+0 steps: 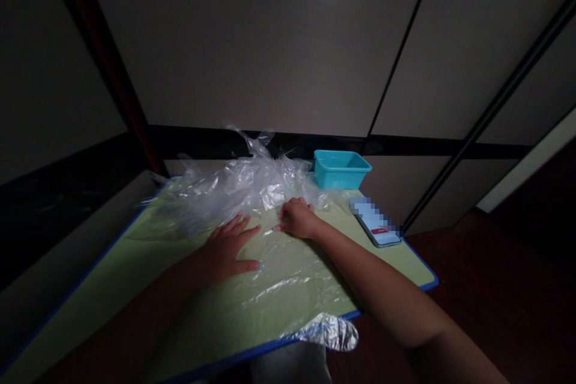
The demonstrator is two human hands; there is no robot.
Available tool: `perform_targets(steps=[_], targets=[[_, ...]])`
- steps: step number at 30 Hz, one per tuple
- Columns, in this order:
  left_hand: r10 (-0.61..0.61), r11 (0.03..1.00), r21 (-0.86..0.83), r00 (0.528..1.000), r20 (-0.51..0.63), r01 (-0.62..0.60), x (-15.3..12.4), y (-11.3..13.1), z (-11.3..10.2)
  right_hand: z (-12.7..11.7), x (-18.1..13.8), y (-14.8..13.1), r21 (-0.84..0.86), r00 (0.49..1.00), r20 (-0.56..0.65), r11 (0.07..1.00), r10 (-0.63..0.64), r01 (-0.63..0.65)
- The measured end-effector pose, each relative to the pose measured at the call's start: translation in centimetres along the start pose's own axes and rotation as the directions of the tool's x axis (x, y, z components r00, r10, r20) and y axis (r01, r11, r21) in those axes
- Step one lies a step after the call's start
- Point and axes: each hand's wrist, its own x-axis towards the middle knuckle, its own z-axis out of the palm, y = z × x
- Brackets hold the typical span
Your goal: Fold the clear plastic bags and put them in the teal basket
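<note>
A thin clear plastic sheet (pixel 288 285) lies spread over the pale green tabletop, its crinkled, rounded end hanging over the front edge. My left hand (pixel 229 249) rests on it with fingers spread and thumb stretched to the right. Just to the right, my right hand (pixel 297 218) has its fingers curled and appears to pinch the sheet's far part; the fingertips are partly hidden. Beyond both hands sits a loose, crumpled heap of clear plastic (pixel 243 183). I cannot tell whether sheet and heap are joined.
A turquoise plastic basket (pixel 339 177) stands at the table's back right corner. In front of it lies a phone (pixel 375 222) with its screen lit. The table (pixel 112 288) has a blue rim, and panelled doors (pixel 261 54) rise right behind it.
</note>
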Motion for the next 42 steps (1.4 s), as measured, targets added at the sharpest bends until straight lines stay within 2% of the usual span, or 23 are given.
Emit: perform_targets(steps=[11,19,27,33,42], targets=[[-0.001,1.000,-0.018,0.999,-0.040,0.000,-0.1,0.2,-0.1,0.0,-0.1,0.1,0.021,0.999,-0.041,1.000,-0.009,0.010],[-0.012,1.000,-0.025,0.998,-0.057,0.010,0.0,0.1,0.2,-0.4,0.1,1.2,0.118,0.997,-0.083,0.993,-0.010,0.019],[-0.017,1.000,-0.023,0.994,-0.104,0.015,0.1,-0.3,0.4,-1.1,0.3,2.6,0.171,0.992,-0.118,0.985,0.050,-0.029],[0.035,0.998,-0.036,0.985,-0.168,-0.042,0.1,-0.3,0.1,-1.0,0.7,4.1,0.255,0.983,-0.140,0.964,0.118,-0.079],[0.015,0.998,-0.056,0.981,-0.194,-0.026,0.1,-0.3,0.0,-0.4,1.1,4.3,0.406,0.987,-0.078,0.909,0.138,-0.095]])
